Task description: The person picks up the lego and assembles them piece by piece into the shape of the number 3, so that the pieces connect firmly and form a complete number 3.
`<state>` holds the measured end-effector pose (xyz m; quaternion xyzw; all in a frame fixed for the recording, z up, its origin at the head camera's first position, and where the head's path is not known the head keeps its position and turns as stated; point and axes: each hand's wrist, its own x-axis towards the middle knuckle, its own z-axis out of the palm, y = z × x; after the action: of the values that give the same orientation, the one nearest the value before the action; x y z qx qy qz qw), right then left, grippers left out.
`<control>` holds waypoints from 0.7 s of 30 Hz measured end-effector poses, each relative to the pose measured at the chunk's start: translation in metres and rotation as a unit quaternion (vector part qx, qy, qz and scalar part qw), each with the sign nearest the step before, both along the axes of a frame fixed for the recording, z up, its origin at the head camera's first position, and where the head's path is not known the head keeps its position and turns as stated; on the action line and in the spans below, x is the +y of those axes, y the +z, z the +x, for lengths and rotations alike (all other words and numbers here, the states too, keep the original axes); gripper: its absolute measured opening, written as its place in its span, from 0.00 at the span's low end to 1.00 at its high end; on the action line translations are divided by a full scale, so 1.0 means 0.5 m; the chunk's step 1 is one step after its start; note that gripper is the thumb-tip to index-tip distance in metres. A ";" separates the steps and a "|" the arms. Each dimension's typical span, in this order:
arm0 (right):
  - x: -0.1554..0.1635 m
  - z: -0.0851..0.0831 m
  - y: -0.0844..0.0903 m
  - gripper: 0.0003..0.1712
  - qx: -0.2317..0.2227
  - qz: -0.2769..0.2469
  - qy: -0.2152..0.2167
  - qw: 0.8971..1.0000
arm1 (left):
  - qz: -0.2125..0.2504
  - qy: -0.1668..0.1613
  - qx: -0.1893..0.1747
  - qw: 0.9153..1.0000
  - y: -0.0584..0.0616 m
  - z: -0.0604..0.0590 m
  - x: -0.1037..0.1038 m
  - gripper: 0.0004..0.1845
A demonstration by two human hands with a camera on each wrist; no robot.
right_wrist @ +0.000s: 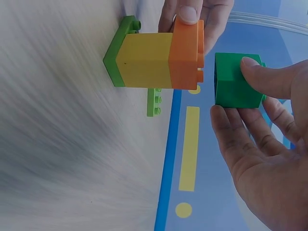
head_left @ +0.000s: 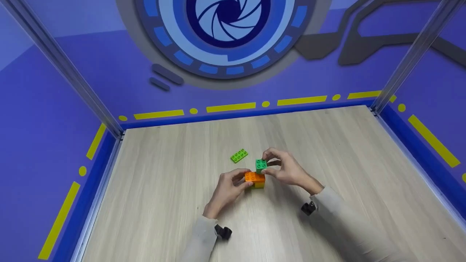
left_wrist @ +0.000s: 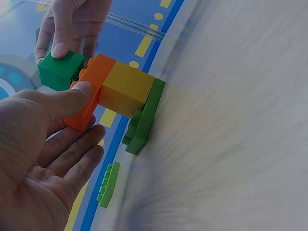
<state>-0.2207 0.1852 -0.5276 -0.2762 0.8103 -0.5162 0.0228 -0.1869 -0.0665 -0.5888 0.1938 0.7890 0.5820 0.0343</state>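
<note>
- The right hand (head_left: pixel 287 169) pinches a dark green brick (head_left: pixel 260 165) between thumb and fingertips, holding it just above the stack, apart from it in the right wrist view.
- The left hand (head_left: pixel 229 187) steadies that stack with thumb and fingers curled on the orange brick (head_left: pixel 254 177); below it sit a yellow brick (left_wrist: pixel 126 89) and a green base plate (left_wrist: pixel 144 120) flat on the bench (head_left: pixel 174 203).
- A light green plate (head_left: pixel 239 155) lies loose beyond the left hand, well apart from the stack.
- Risk, as I judge it: the green brick hangs toward the stack's right side, so if its underside misses the orange studs it may seat crooked or slip from the pinch.
- A hard push off-centre could tip the stack over the base plate's edge, since the left hand grips only the top layer.
- The bench has a pale wood-grain top, smooth, so a nudged stack would likely slide.
- Purple walls (head_left: pixel 47 120) with yellow dashes and a blue band close the bench in; metal posts stand at the far corners, and a round blue shutter emblem (head_left: pixel 227 29) fills the back wall.
</note>
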 end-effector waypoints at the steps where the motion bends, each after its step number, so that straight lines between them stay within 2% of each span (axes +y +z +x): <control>1: 0.000 0.000 0.000 0.18 -0.001 -0.002 0.001 1.000 | -0.001 0.000 0.000 1.000 0.000 0.000 0.000 0.22; 21: -0.001 0.012 -0.012 0.18 -0.026 0.001 0.004 1.000 | -0.003 0.000 -0.008 1.000 0.003 0.004 0.000 0.23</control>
<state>-0.2147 0.1845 -0.5335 -0.2655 0.8092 -0.5221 0.0462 -0.1851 -0.0667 -0.5874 0.1887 0.7905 0.5812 0.0415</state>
